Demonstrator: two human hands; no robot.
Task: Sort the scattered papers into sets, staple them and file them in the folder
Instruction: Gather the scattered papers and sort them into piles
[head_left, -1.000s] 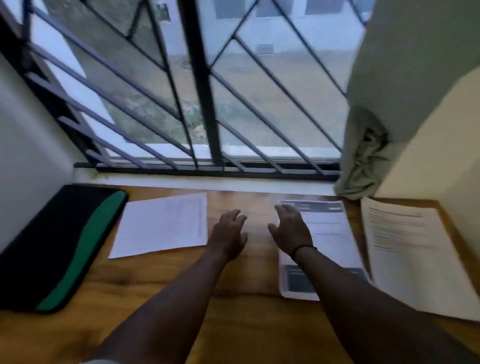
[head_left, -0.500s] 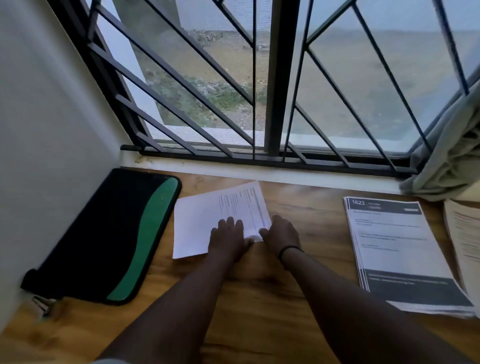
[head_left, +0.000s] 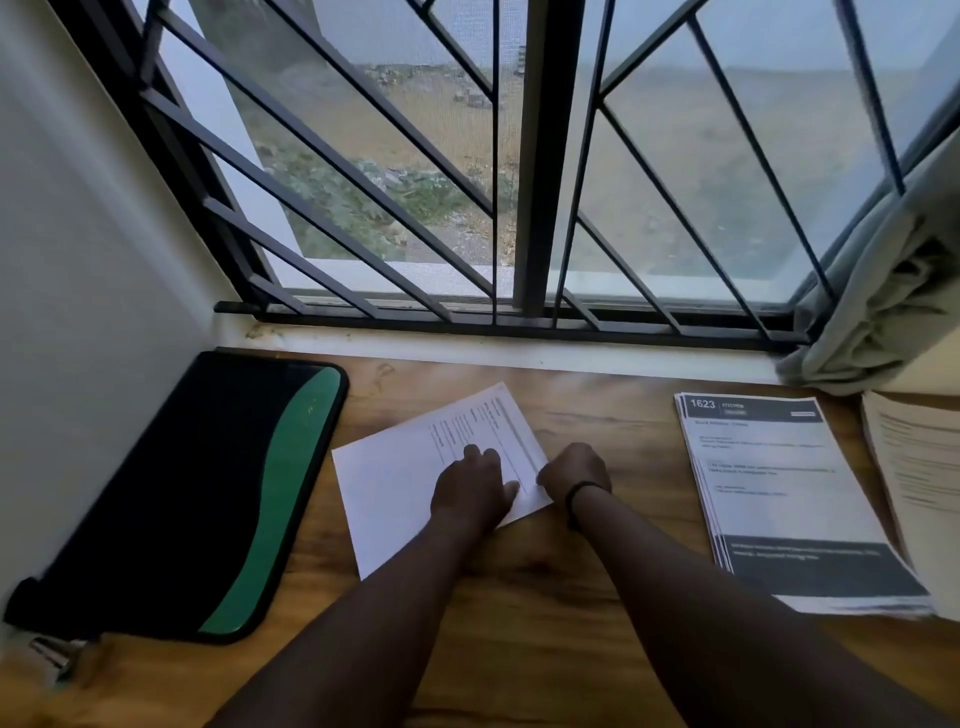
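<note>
The wooden desk (head_left: 519, 623) under the barred window carries everything. Well to the left of the person's fingers lies the black-and-green folder (head_left: 171, 499), flat and zipped-looking, soft-sided by its rounded edges; it would likely flop if lifted by one corner. Well to the right of the fingers sits the printed stack (head_left: 779, 499), several sheets fanned slightly at the left edge, with more paper (head_left: 919, 467) just beyond it. That stack should be heavier and stiffer than a single page, best taken along a long edge with the thumb on top.

Directly under the fingers is the white sheet (head_left: 405, 478), lying skewed on the wood. It looks thin, light and easily creased, and would slide on the smooth desk. The left hand (head_left: 475, 491) presses flat on it, fingers fairly straight and together. The right hand (head_left: 574, 470) is curled at the sheet's right edge, apparently pinching it; the fingertips themselves are hidden. Lifting from that edge seems the sensible hold.
</note>
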